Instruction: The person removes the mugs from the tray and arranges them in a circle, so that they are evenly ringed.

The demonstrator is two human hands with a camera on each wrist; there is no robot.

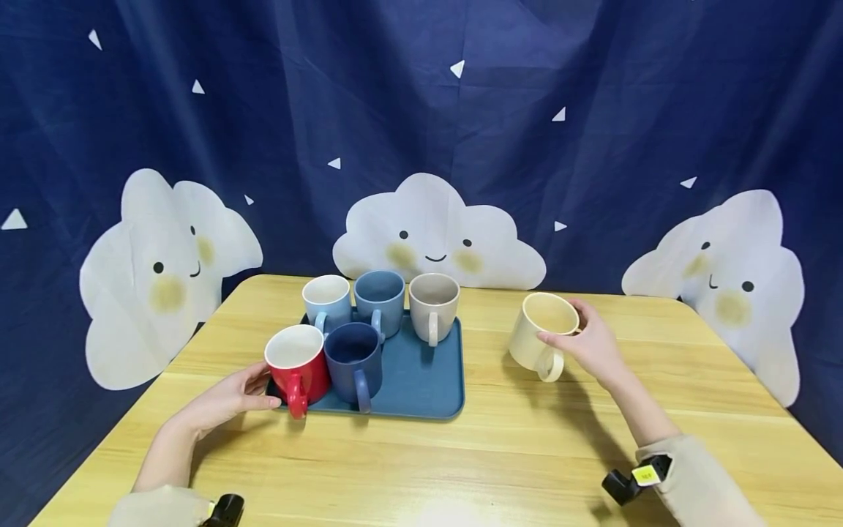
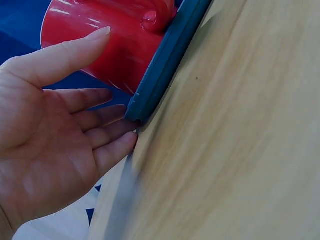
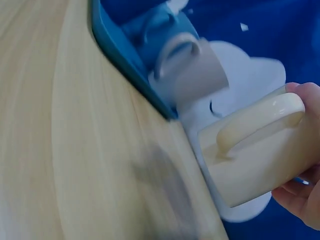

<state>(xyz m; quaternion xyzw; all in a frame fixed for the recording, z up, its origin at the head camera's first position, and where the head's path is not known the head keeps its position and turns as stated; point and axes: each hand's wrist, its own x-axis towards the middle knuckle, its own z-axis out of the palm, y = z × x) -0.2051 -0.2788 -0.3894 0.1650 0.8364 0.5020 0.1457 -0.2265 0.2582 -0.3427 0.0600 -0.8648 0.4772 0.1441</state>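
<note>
A: State the position of the cream mug (image 1: 523, 337) relative to the right grip (image 1: 589, 344)

B: It is clamped in the right grip, thumb and fingers at the rim, mouth upward. The mug is over the table (image 1: 514, 454), to the right of the blue tray (image 1: 421, 380) and well apart from it

A: And the left grip (image 1: 227, 395)?

B: Thumb and fingers apart, located at the tray's near left corner, beside the red mug (image 1: 315, 369). Whether the thumb touches that mug cannot be told

A: Which details depend on the view?

B: The head view shows the cream mug's interior and all five mugs on the tray. The right wrist view shows a strip of backdrop (image 3: 250, 215) between the cream mug's base and the table edge. The left wrist view shows the open palm and the fingertips at the tray corner, partly hidden from the head camera

A: Specify the pose of each arm

B: The right forearm (image 1: 642, 410) reaches forward and inward from the lower right. The left forearm (image 1: 165, 454) reaches forward and inward from the lower left, fingers directed at the tray
</note>
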